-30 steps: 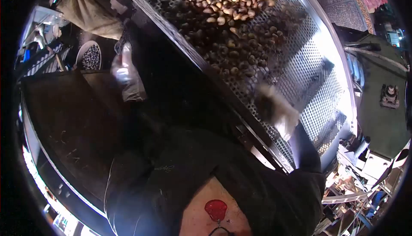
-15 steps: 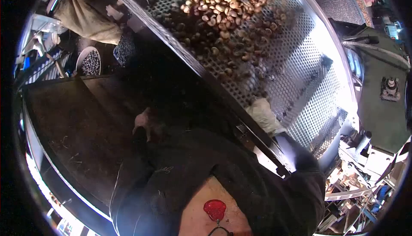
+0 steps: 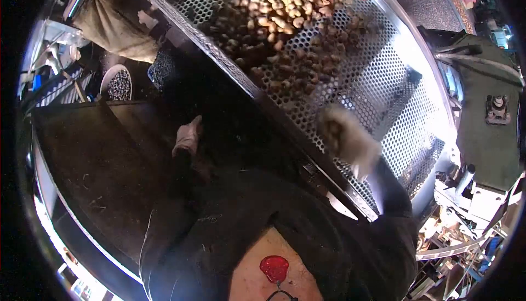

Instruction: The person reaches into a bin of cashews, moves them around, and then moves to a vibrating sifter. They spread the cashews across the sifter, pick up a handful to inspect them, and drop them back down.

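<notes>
Tan-brown nuts (image 3: pixel 285 21), silver perforated tray (image 3: pixel 378 82), dark sleeves (image 3: pixel 389 191)

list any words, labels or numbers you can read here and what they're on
None can be read.
The red blot-shaped mark on the pale front of the person's clothing is a shape, not letters.
Faint scratches on the dark flat metal tray form no words.
The round perforated metal sieve of brown nuts bears no label.

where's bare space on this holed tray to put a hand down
Bare mesh lies between the right hand, the nuts and the tray rim. The dark table beside the left hand is bare too. The tray's upper part is crowded with nuts.
</notes>
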A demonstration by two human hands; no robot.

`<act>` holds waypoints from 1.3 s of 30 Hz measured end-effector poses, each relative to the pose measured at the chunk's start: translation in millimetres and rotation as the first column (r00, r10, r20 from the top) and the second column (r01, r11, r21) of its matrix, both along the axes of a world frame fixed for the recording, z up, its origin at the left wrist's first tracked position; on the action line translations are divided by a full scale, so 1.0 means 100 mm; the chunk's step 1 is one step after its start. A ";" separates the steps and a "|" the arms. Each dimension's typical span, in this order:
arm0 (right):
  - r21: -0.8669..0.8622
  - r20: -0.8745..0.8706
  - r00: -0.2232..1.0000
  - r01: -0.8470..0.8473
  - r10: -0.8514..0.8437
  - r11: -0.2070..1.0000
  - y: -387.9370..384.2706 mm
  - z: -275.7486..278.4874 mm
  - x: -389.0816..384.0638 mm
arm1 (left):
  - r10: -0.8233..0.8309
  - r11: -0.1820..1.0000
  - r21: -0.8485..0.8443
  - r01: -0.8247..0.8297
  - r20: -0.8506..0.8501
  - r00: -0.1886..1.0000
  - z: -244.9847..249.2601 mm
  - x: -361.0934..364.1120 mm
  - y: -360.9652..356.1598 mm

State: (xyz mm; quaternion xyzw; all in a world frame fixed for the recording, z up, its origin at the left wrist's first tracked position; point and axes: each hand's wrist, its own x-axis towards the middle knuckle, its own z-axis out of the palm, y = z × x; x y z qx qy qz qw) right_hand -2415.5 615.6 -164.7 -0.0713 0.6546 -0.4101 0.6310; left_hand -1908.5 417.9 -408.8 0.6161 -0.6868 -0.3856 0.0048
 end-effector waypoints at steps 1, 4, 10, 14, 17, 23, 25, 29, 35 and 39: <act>-0.117 0.022 0.992 0.124 -0.122 0.985 -0.17 0.27 -0.03 | 0.030 0.990 0.134 -0.039 0.068 0.997 0.06 0.00 0.05; -0.263 -0.161 0.950 0.218 -0.266 0.940 -0.54 0.82 -0.30 | 0.023 0.861 0.481 -0.165 0.288 0.957 0.70 -0.26 0.03; 0.461 -0.677 0.474 -0.322 0.563 0.827 -0.42 -0.11 -0.36 | -0.265 0.964 0.056 0.259 0.231 0.936 -0.25 0.49 0.36; 0.481 -0.600 0.010 -0.795 0.800 0.371 0.18 -0.36 0.17 | -0.165 0.968 0.222 0.116 0.221 0.961 -0.15 0.39 0.36; 0.259 -0.803 0.006 -0.897 0.596 0.357 0.61 -0.84 -0.04 | -0.150 0.958 0.276 0.080 0.240 0.959 -0.18 0.31 0.32; 0.401 -0.465 0.057 -0.876 0.884 0.267 0.39 -0.57 0.20 | -0.291 0.956 0.111 0.270 0.316 0.903 -0.59 0.22 0.17; 0.358 -0.460 0.118 -0.883 0.880 0.305 0.38 -0.56 0.21 | -0.345 0.925 -0.025 0.380 0.366 0.864 -0.74 0.23 0.13; 0.206 -0.439 0.453 -0.790 0.776 0.578 0.39 -0.38 0.07 | -0.157 0.980 0.152 0.131 0.176 0.972 -0.46 0.01 0.03; -0.304 -0.018 0.993 0.108 -0.120 0.947 0.36 0.29 -0.40 | 0.088 0.808 0.469 -0.355 0.500 0.861 -0.31 -0.09 0.01; -0.485 0.578 0.766 0.599 -0.280 0.637 0.03 0.53 -0.51 | 0.218 -0.067 0.939 -0.337 0.343 0.914 -0.55 0.03 -0.03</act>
